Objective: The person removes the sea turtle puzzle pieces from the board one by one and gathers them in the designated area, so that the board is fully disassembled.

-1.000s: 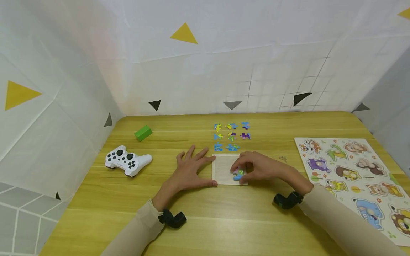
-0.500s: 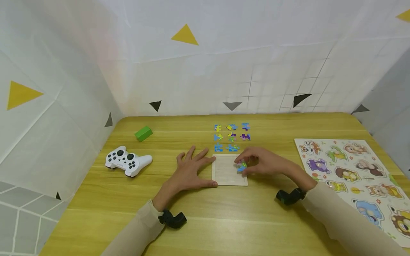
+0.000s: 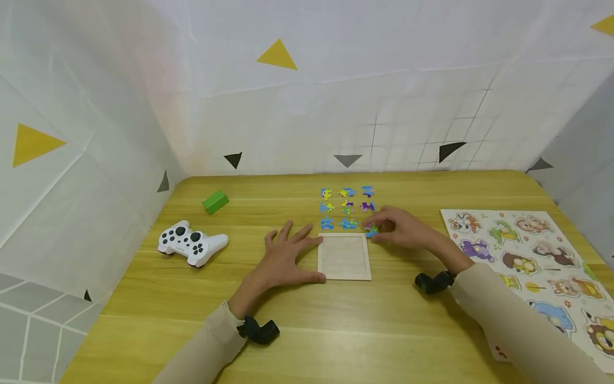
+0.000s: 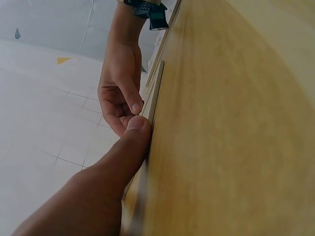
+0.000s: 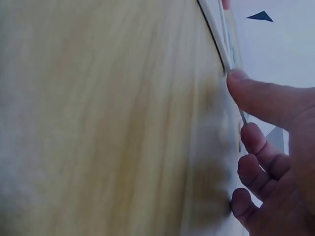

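Note:
My right hand (image 3: 403, 230) pinches a blue and green jigsaw piece (image 3: 371, 232) between thumb and fingers, just beyond the far right corner of a shallow wooden puzzle tray (image 3: 345, 277). The tray's bare inside shows in the head view. My left hand (image 3: 284, 260) lies spread on the table, its thumb and index fingertip at the tray's left edge. In the left wrist view the left thumb (image 4: 135, 125) rests against the tray's side. Behind the tray, several jigsaw pieces (image 3: 348, 223) lie in rows, in blue, yellow and purple.
A white game controller (image 3: 192, 242) and a green block (image 3: 215, 202) sit on the left of the wooden table (image 3: 307, 330). At the right, partly under the right forearm, lies a large board with cartoon animals (image 3: 520, 232). A white cloth backdrop (image 3: 307, 122) rises behind the table.
My right hand has lifted the jigsaw piece out of the tray's right side and carried it away and to the right, beside the row of pieces. The left hand has stayed put.

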A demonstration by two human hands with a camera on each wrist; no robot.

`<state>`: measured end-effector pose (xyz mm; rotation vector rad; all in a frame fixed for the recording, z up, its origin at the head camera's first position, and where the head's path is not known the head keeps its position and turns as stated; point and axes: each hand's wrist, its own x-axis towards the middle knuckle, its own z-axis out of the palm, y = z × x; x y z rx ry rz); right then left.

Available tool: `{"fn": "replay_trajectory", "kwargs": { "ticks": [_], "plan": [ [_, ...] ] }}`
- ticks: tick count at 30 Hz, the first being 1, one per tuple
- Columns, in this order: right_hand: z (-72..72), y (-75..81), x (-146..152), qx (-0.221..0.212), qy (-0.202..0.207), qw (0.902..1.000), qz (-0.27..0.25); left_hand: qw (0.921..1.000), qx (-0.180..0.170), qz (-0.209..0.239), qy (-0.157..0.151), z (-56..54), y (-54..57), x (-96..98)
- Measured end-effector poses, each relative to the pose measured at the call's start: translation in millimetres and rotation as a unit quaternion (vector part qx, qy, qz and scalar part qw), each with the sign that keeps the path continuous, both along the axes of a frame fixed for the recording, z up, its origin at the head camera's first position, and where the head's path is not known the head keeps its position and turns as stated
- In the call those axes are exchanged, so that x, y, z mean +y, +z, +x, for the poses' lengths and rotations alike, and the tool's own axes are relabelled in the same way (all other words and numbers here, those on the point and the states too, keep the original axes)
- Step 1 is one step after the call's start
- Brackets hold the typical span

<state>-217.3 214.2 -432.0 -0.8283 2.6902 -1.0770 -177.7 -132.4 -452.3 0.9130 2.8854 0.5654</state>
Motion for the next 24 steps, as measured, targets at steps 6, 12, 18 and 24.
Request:
{"fn": "replay_trajectory", "kwargs": {
  "ticks": [6,12,18,24],
  "plan": [
    [-6.5,-2.2,2,0.011,-0.014,0.9998,0.010,1.0000,0.004,0.005,-0.003,0.5,-0.2,-0.3],
    [-11.9,-0.8,0,-0.007,-0.018,0.9997,0.017,1.0000,0.006,0.005,-0.003,0.3,-2.0,-0.7],
    [-15.8,0.8,-1,-0.019,-0.021,0.9994,0.022,1.0000,0.001,0.007,-0.003,-0.1,-0.7,-0.9],
    [-18.2,1.5,-1,-0.022,-0.017,0.9994,0.019,1.0000,-0.001,0.008,-0.005,-0.3,-1.1,-0.9]
  ]
}}
